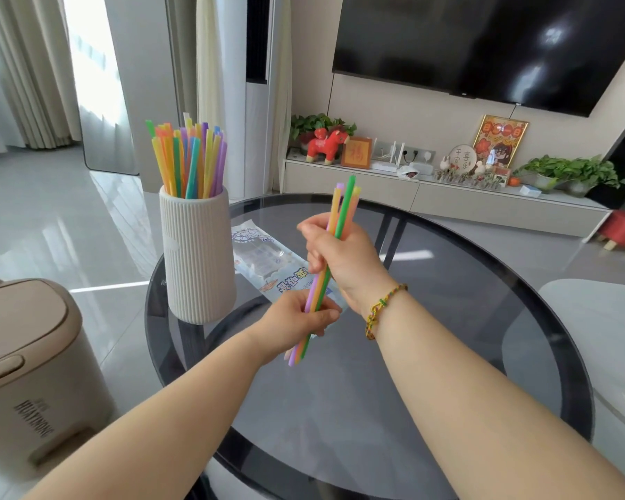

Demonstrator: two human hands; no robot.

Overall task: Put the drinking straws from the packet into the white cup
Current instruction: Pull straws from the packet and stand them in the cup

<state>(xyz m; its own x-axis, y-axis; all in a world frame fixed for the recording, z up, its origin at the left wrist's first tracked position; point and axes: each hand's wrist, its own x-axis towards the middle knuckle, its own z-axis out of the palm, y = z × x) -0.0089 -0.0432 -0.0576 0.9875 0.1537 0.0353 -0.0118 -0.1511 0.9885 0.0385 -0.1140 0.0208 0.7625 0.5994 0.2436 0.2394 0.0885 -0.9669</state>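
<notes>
A small bundle of coloured straws is held nearly upright above the round glass table. My right hand grips the bundle near its upper half. My left hand pinches the same bundle near its lower end. The ribbed white cup stands on the table's left side, to the left of both hands, and holds several coloured straws that stick out of its top. The clear plastic packet lies flat on the table between the cup and my hands, partly hidden by them.
A beige lidded bin stands on the floor at the left, beside the table. A pale second table edge shows at the right. A low TV cabinet with ornaments and plants runs along the far wall.
</notes>
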